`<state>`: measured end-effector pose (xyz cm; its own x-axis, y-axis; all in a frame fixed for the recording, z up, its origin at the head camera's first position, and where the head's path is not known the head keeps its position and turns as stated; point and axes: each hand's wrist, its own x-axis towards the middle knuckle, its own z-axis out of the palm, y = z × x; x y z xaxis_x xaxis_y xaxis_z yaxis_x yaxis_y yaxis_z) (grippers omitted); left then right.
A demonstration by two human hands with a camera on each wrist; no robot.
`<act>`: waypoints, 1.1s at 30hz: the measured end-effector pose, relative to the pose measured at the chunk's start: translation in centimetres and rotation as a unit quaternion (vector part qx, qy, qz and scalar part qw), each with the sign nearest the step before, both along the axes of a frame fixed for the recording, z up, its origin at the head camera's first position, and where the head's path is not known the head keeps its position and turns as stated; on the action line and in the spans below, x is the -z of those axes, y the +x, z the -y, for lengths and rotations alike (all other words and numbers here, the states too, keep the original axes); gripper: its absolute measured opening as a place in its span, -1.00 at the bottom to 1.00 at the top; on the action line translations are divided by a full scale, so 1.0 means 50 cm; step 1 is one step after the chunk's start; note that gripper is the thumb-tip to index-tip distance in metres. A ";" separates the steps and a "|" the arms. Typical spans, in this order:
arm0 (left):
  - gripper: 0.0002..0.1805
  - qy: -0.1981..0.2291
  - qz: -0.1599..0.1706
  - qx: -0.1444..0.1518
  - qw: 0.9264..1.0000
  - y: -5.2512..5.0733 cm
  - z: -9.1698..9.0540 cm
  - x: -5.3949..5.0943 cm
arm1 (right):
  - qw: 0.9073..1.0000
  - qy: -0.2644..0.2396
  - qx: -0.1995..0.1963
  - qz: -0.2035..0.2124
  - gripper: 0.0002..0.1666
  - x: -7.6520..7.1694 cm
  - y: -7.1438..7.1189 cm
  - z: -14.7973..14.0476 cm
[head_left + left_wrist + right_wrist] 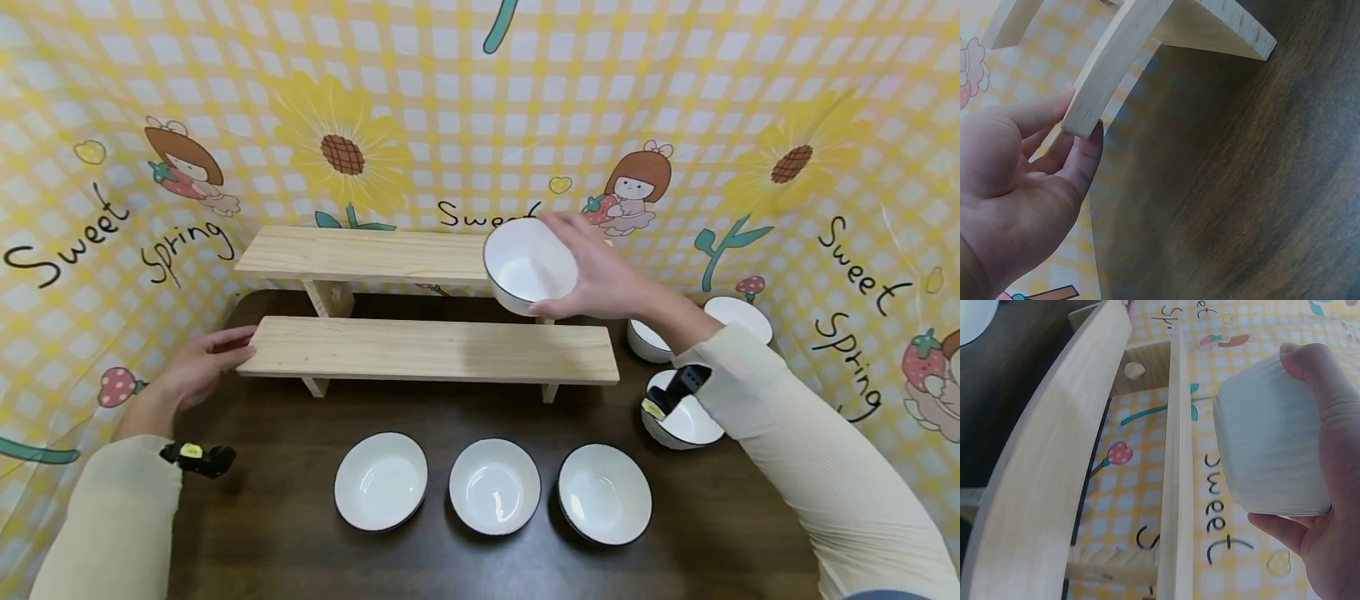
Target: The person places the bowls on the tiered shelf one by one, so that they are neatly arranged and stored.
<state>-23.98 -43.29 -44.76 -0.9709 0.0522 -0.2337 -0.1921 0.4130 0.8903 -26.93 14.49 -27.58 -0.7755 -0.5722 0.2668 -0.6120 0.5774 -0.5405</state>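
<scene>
My right hand grips a white dark-rimmed bowl by its sides, above the right part of a two-tier wooden shelf. The bowl is tilted, its inside toward the head camera. Its finely ridged outside faces the right wrist view, where the bowl is apart from the upper board. At the shelf's left side, my left hand holds the end of the lower board. The left wrist view shows that hand pinching the board's end between thumb and fingers.
Before the shelf, a left bowl, a middle bowl and a right bowl stand in a row on the dark wooden table. More white bowls stand at the right, partly behind my forearm. A yellow checked cloth surrounds the table.
</scene>
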 end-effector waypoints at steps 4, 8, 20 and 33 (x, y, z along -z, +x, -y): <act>-0.16 -0.008 0.007 -0.003 1.000 -0.002 0.000 -0.003 | 1.000 0.004 -0.007 -0.001 0.39 -0.009 -0.017 0.041; -0.15 -0.005 0.008 -0.003 1.000 0.000 0.000 -0.003 | 1.000 0.008 -0.012 0.000 0.39 -0.017 -0.031 0.081; -0.16 -0.012 0.008 -0.004 1.000 0.000 0.003 0.003 | 0.999 0.012 -0.033 0.020 0.39 -0.038 -0.060 0.197; -0.14 -0.027 0.020 -0.015 0.999 0.003 0.000 0.001 | 0.999 0.034 -0.020 0.037 0.33 -0.063 -0.105 0.308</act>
<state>-23.81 -43.28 -44.83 -0.9616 0.0097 -0.2743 -0.2403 0.4530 0.8585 -32.20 -0.90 -24.42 -0.7673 -0.6188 0.1686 -0.5957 0.5902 -0.5449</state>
